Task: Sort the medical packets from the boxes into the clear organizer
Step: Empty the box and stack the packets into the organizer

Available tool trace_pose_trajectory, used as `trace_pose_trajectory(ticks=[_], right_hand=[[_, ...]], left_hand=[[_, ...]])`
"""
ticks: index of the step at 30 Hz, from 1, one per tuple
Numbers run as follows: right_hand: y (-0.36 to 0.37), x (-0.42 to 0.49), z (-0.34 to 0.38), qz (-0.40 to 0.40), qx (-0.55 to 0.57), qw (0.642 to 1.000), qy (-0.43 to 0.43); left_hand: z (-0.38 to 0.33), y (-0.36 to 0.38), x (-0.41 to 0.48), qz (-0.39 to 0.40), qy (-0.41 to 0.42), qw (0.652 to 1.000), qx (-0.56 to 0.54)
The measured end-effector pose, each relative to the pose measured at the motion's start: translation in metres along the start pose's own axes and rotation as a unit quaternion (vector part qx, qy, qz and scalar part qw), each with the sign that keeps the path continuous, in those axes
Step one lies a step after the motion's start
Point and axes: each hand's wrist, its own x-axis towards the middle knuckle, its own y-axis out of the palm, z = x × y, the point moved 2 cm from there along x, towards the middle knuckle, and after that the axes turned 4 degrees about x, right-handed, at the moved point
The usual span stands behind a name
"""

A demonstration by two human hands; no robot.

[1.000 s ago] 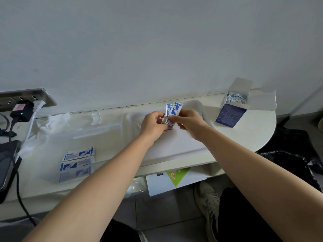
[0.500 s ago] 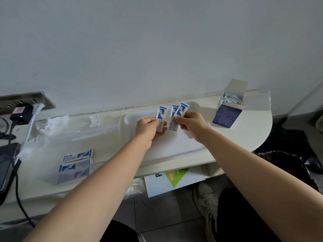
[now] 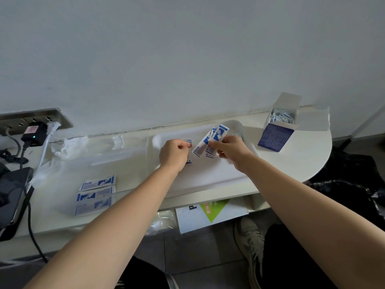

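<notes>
On the white counter [image 3: 302,163] below a bare wall [image 3: 187,59], the right hand [image 3: 233,149] pinches a fan of packets [image 3: 208,142] and the left hand [image 3: 174,153] curls its fingers [image 3: 183,146] round a single packet [image 3: 188,141], probably best laid flat in the clear organizer [image 3: 62,184] at left.

**Packets Split Between Box and Organizer**

Blue-and-white fanned packets [image 3: 205,143] are held tilted above the worktop [image 3: 302,159], with a single packet [image 3: 189,141] beside them. Three flat packets [image 3: 95,192] lie in the clear organizer [image 3: 125,157]. The open blue box [image 3: 275,136] stands upright and holds sachets [image 3: 282,117].
</notes>
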Motion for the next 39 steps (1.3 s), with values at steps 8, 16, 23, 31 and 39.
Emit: trace_pose_trajectory(ticks=[8,16,23,31,39], right_hand=[[0.003,0.001,-0.005,0.001,-0.025,1.000,0.017],[0.007,0.004,-0.009,0.012,-0.008,1.000,0.027],[0.011,0.004,-0.009,0.005,-0.016,1.000,0.025],[0.006,0.000,-0.004,0.003,-0.009,1.000,0.028],[-0.005,-0.013,0.006,0.005,-0.007,1.000,0.010]], left_hand=[[0.011,0.008,0.006,0.029,-0.024,0.959,0.280],[0.004,0.020,-0.002,0.045,0.038,0.981,0.184],[0.009,0.016,-0.004,0.063,0.014,0.994,0.094],[0.020,0.006,-0.002,0.046,-0.010,0.997,0.054],[0.010,-0.007,-0.002,-0.068,0.013,0.997,0.024]])
